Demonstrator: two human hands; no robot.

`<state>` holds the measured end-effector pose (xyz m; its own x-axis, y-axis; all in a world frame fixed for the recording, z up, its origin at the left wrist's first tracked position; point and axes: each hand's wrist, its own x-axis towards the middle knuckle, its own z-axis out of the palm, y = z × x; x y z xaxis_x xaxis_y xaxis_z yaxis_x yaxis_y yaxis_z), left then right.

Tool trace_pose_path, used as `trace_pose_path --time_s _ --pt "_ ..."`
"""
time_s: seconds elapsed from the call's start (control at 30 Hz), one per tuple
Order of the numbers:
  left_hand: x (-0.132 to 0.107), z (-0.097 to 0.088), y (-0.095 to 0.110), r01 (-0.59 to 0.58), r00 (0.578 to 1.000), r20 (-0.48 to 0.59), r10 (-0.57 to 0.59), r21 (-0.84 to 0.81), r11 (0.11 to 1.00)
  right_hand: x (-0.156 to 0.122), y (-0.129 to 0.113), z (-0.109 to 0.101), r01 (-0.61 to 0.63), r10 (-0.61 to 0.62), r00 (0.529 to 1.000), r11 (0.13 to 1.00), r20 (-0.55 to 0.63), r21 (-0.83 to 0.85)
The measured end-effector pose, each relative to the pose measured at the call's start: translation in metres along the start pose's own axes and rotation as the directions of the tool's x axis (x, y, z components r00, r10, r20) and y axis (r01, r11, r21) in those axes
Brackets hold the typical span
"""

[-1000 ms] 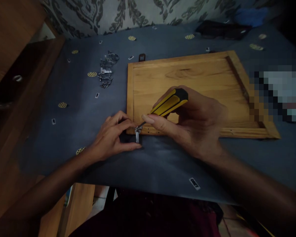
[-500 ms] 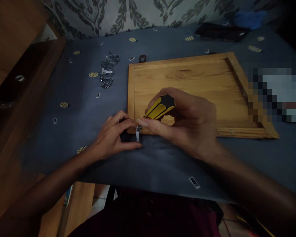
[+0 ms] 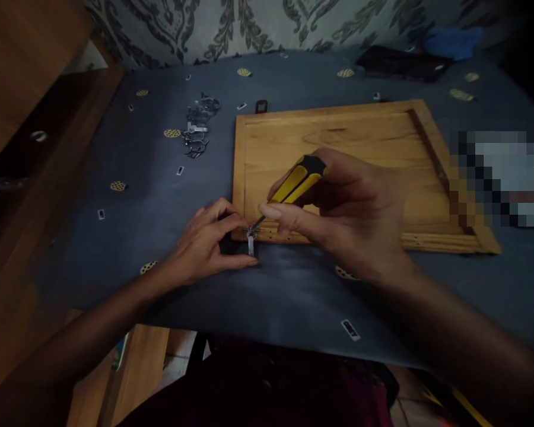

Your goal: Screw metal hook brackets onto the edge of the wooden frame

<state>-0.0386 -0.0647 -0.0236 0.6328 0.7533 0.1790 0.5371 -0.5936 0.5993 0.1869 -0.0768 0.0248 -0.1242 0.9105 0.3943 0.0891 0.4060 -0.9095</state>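
Observation:
A wooden panel lies flat on a dark blue table. At its near left corner sits a small metal bracket. My left hand pinches that bracket against the panel's edge, fingers closed around it. My right hand is wrapped round a yellow and black screwdriver. The screwdriver's tip points down and left onto the bracket, and my right thumb lies along its shaft.
A heap of metal brackets and screws lies at the back left of the table. A dark hanger sits at the panel's far edge. A black object lies at the back right. Wooden furniture stands on the left.
The screwdriver handle dipped lower half a second ago and has now tilted back up; my right hand shifted slightly right. My left hand has stayed on the bracket.

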Motion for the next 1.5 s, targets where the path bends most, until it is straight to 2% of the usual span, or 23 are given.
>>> trace_pose_path --time_s 0.13,0.33,0.67,0.87,0.97,1.17,1.33,1.5 --pt "0.000 0.001 0.000 -0.012 1.000 -0.014 0.012 0.006 1.000 -0.005 0.002 0.006 0.089 -0.095 0.993 0.991 -0.063 -0.103" --pt "-0.001 -0.001 0.002 -0.009 1.000 -0.004 0.009 -0.010 1.000 -0.010 -0.013 0.003 0.076 -0.121 0.962 0.980 -0.247 -0.185" --pt "0.000 -0.003 0.002 -0.009 1.000 0.024 0.009 -0.013 1.000 -0.011 0.002 0.002 0.099 -0.117 0.988 0.982 -0.103 -0.161" --pt "-0.001 -0.003 0.001 -0.014 0.999 0.031 0.014 -0.014 1.000 -0.009 0.005 0.004 0.130 -0.149 0.980 0.982 -0.132 -0.139" --pt "0.000 -0.004 0.002 -0.022 0.999 0.026 0.022 0.002 1.000 -0.009 0.008 0.003 0.163 -0.182 0.977 0.972 -0.109 -0.168" --pt "0.000 0.000 0.002 -0.028 1.000 -0.011 0.028 0.020 0.999 -0.011 0.002 0.001 0.210 -0.223 0.974 0.952 -0.033 -0.224" --pt "0.000 0.002 0.000 -0.045 0.999 -0.024 0.046 0.024 0.999 -0.010 -0.003 -0.002 0.275 -0.263 0.961 0.918 0.082 -0.287" --pt "0.000 0.000 0.001 -0.053 0.999 -0.010 0.053 -0.004 0.999 -0.010 -0.002 -0.004 0.247 -0.233 0.969 0.932 0.082 -0.265"
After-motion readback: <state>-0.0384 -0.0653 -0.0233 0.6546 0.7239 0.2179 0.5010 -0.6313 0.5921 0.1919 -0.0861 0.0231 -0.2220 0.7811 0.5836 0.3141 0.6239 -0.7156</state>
